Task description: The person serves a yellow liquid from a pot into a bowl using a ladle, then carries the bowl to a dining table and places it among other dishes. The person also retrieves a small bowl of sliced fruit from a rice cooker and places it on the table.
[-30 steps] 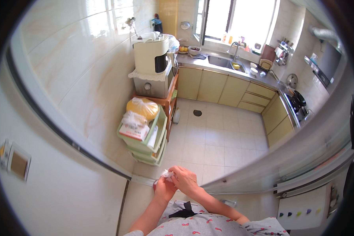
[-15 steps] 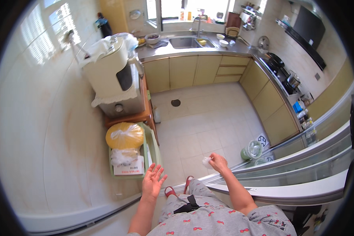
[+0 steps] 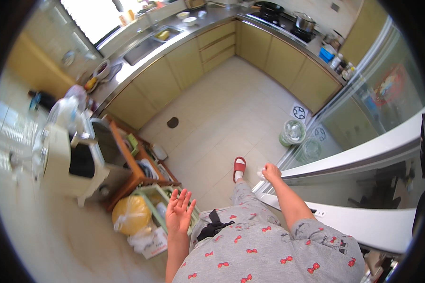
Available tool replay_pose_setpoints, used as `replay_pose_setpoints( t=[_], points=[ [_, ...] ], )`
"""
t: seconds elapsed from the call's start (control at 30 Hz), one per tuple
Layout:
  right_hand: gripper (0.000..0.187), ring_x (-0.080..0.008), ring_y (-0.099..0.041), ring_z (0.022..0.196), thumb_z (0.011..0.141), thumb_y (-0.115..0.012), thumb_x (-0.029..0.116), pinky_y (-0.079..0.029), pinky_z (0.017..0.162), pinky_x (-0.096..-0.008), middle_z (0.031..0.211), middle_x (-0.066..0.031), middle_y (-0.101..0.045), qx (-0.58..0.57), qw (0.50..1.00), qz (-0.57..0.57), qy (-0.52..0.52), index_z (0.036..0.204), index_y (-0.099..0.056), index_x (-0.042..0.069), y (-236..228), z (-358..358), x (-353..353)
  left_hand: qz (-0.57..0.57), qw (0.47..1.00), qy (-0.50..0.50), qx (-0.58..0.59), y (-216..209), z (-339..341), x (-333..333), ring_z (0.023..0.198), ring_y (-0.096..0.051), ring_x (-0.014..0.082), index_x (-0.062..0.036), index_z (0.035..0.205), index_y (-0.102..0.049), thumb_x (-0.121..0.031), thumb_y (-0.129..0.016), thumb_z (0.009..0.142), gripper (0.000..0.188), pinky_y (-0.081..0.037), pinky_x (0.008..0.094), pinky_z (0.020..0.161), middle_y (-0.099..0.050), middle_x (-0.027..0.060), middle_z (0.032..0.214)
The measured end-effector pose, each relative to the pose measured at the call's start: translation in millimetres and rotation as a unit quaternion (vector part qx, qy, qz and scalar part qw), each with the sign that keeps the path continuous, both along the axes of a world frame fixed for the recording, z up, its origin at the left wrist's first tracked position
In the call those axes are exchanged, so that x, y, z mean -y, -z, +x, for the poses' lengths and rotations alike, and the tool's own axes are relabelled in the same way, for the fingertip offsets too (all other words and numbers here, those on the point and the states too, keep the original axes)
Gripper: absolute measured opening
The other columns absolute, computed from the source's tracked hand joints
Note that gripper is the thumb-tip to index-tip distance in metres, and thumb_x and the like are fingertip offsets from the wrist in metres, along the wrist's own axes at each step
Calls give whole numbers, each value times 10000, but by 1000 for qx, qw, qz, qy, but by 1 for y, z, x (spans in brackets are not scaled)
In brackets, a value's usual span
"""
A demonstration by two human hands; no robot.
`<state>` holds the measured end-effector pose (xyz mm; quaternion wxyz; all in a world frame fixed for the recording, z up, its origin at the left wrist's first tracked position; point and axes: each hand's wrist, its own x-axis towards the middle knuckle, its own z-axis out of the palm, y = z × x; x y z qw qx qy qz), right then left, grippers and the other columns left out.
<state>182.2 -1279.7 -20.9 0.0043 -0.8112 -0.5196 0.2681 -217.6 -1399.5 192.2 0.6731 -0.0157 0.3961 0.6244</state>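
R hand point(image 3: 271, 173) still w/ whitish wad point(image 3: 260, 174), 1 red slipper point(image 3: 240, 166) now fwd.

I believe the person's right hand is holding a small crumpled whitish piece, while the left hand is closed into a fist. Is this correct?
Not quite: the left hand is not a fist; it is open with its fingers extended, as the head view shows. The right hand does hold the small crumpled whitish piece.

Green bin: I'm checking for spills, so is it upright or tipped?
Upright: the green bin stands on the floor, its open mouth facing up.
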Motion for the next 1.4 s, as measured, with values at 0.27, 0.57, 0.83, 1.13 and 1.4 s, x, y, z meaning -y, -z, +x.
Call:
replay_pose_setpoints(
  t=[0.27, 0.57, 0.83, 1.13, 1.4],
  points=[
    [144, -315, -652, 973, 784, -642, 245, -524, 794, -446, 1021, -89, -690, 46, 967, -5, 252, 904, -675, 174, 37, 194, -136, -69, 995, 68, -3, 3, 73, -186, 1325, -450, 324, -125, 1282, -523, -167, -499, 934, 351, -358, 532, 1095, -515, 161, 1374],
    [495, -365, -580, 1159, 866, -606, 339, -485, 935, -473, 1243, -197, -609, 102, 927, -34, 361, 1263, -510, 61, 5, 333, -253, -84, 982, 160, -47, 1, 130, -399, 1300, -476, 339, -118, 1292, -527, -195, -501, 924, 378, -388, 517, 1077, -534, 169, 1355],
    [587, -415, -542, 1186, 826, -621, 296, -430, 1009, -452, 1261, -250, -576, -2, 939, 34, 343, 1319, -471, 16, 81, 340, -322, -59, 971, 231, 2, 14, 161, -607, 1286, -484, 344, -108, 1367, -413, -196, -539, 916, 476, -402, 511, 1067, -497, 185, 1381],
    [506, -356, -607, 1099, 801, -648, 272, -481, 943, -419, 1170, -229, -624, -48, 966, -43, 249, 1232, -545, 26, 74, 234, -533, 5, 982, 185, 41, 8, 125, -871, 1274, -492, 364, -97, 1374, -405, -207, -449, 980, 411, -428, 483, 1056, -481, 216, 1389],
    [465, -275, -666, 953, 818, -652, 216, -526, 847, -401, 1047, -134, -685, -97, 977, 159, 102, 1247, -548, 74, -13, 164, -851, 94, 991, 92, 34, -31, 68, -1062, 1273, -489, 382, -26, 1370, -414, -191, -423, 992, 413, -435, 486, 1064, -465, 259, 1389]
  ],
)
